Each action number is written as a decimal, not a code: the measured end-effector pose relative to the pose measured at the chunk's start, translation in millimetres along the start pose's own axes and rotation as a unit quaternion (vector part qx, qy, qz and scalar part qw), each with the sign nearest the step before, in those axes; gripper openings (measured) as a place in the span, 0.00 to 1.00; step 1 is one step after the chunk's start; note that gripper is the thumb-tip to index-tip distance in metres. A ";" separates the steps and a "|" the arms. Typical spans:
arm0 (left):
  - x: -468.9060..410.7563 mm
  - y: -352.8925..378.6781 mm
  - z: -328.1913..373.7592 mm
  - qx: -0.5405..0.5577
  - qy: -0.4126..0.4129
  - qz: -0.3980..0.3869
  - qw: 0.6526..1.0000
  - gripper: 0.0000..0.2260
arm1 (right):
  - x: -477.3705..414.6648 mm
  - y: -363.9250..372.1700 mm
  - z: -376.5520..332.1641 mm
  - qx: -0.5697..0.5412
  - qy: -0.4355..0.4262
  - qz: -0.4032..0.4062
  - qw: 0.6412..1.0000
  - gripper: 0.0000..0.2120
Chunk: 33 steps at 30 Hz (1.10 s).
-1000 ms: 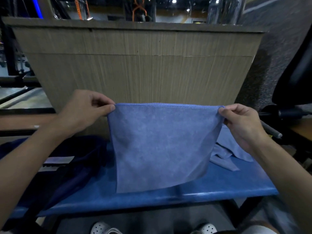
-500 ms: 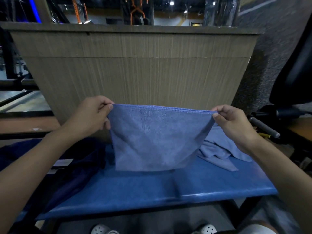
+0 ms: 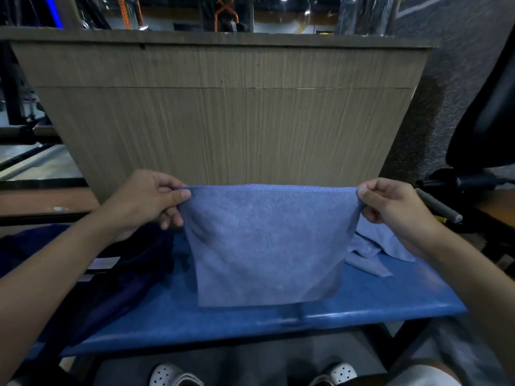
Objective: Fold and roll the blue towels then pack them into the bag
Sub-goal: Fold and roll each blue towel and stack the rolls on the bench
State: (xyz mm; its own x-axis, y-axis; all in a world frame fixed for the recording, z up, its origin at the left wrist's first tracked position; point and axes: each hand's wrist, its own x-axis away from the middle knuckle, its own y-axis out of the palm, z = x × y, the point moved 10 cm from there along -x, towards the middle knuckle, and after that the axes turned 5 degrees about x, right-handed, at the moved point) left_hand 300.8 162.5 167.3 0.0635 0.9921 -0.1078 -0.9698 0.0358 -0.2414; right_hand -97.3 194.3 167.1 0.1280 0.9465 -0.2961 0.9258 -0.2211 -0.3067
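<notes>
Both arms are extended forward; left hand [image 3: 145, 200] and right hand [image 3: 395, 210] are held level, well apart. A top corner of the towel [image 3: 264, 240] is pinched between thumb and curled fingers of each.

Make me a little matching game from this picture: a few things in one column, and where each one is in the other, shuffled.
Things:
1 held towel
2 second towel
3 dark blue bag
4 white shoes

Places:
a crumpled at the right end of the bench
b on the floor below the bench's near edge
c hanging, pinched by the left hand and right hand
d slumped at the bench's left end

Pairs: 1-c, 2-a, 3-d, 4-b
</notes>
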 end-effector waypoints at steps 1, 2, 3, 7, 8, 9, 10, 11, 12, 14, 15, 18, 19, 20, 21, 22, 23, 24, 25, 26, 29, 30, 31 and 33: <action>0.8 3.7 -4.7 -0.007 -0.020 -0.023 1.000 0.02 | -0.1 0.3 4.9 0.002 0.012 -0.007 1.000 0.09; 1.2 6.8 -9.6 -0.016 -0.039 -0.045 0.998 0.03 | -0.8 0.8 9.5 0.004 0.022 -0.013 1.000 0.09; 0.3 8.6 -15.3 -0.021 -0.056 -0.060 0.996 0.03 | -1.8 1.1 13.4 0.008 0.028 -0.017 0.999 0.10; -14.4 10.6 -32.7 0.004 -0.085 -0.051 0.995 0.05 | -11.9 12.1 21.9 0.009 0.037 -0.024 0.999 0.08; -20.2 10.2 -34.8 0.015 -0.082 -0.037 0.996 0.04 | -16.3 16.5 24.0 0.002 0.040 -0.024 0.999 0.07; -26.4 8.8 -35.1 0.026 -0.074 -0.021 0.997 0.04 | -21.4 20.6 25.9 -0.004 0.042 -0.022 0.999 0.07; -33.2 6.4 -33.4 0.037 -0.061 -0.004 0.997 0.03 | -27.1 23.9 27.0 -0.012 0.041 -0.019 0.999 0.07; -39.4 3.9 -29.6 0.044 -0.043 0.012 0.998 0.02 | -33.0 26.6 26.9 -0.021 0.038 -0.015 0.999 0.07; -44.9 0.5 -24.0 0.046 -0.022 0.027 0.998 0.02 | -39.1 28.1 25.5 -0.029 0.030 -0.009 0.999 0.08; -52.2 -6.0 -9.0 0.039 0.029 0.054 0.997 0.03 | -48.5 28.5 19.3 -0.047 0.006 0.002 0.999 0.09; -53.3 -9.7 -1.4 0.030 0.056 0.067 0.996 0.05 | -51.4 28.0 15.3 -0.059 -0.005 0.007 0.998 0.09; -44.3 -13.6 10.7 0.005 0.102 0.073 0.992 0.04 | -49.5 25.8 7.9 -0.085 -0.020 0.009 0.996 0.10; -38.7 -12.7 6.6 -0.004 0.103 0.061 0.993 0.04 | -45.2 25.8 9.7 -0.082 -0.017 0.006 0.996 0.10; -32.2 -10.3 -1.7 -0.018 0.097 0.042 0.994 0.04 | -38.7 27.0 14.8 -0.072 -0.010 0.000 0.997 0.10; -24.2 -6.4 -13.7 -0.032 0.086 0.023 0.996 0.04 | -30.6 29.9 24.5 -0.060 0.003 -0.011 0.998 0.10; -16.2 -2.0 -29.5 -0.043 0.071 0.006 0.997 0.05 | -20.6 33.5 37.3 -0.047 0.020 -0.028 0.998 0.10; -6.9 4.1 -47.4 -0.049 0.054 -0.010 0.997 0.05 | -8.4 38.4 55.3 -0.034 0.042 -0.052 0.997 0.10; 3.4 10.8 -66.8 -0.056 0.036 -0.023 0.998 0.06 | 5.1 44.1 74.1 -0.016 0.065 -0.082 0.994 0.10; 13.7 17.6 -88.3 -0.062 0.017 -0.036 0.997 0.06 | 19.4 50.4 94.7 0.017 0.087 -0.117 0.989 0.09; 25.1 25.2 -110.5 -0.070 -0.003 -0.051 0.996 0.06 | 35.2 57.3 115.5 0.060 0.107 -0.159 0.980 0.08; 56.0 42.3 -177.2 -0.103 -0.072 -0.095 0.987 0.07 | 81.9 74.5 170.3 0.132 0.168 -0.266 0.940 0.06; 64.4 45.8 -194.1 -0.117 -0.092 -0.109 0.983 0.06 | 94.1 77.9 182.2 0.134 0.184 -0.286 0.931 0.05; 71.2 49.0 -205.6 -0.133 -0.102 -0.123 0.978 0.05 | 103.7 80.9 190.7 0.134 0.194 -0.302 0.924 0.04; 78.9 54.8 -213.0 -0.163 -0.095 -0.154 0.970 0.04 | 115.4 83.4 198.6 0.136 0.202 -0.323 0.915 0.05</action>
State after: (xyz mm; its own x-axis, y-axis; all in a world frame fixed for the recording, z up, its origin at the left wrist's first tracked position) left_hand 302.8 217.2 -59.9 0.2638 0.9458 0.1893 -0.7836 0.3246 -0.5298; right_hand -75.9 238.4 -72.3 -0.2420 0.8976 0.3683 0.7392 0.4165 -0.5293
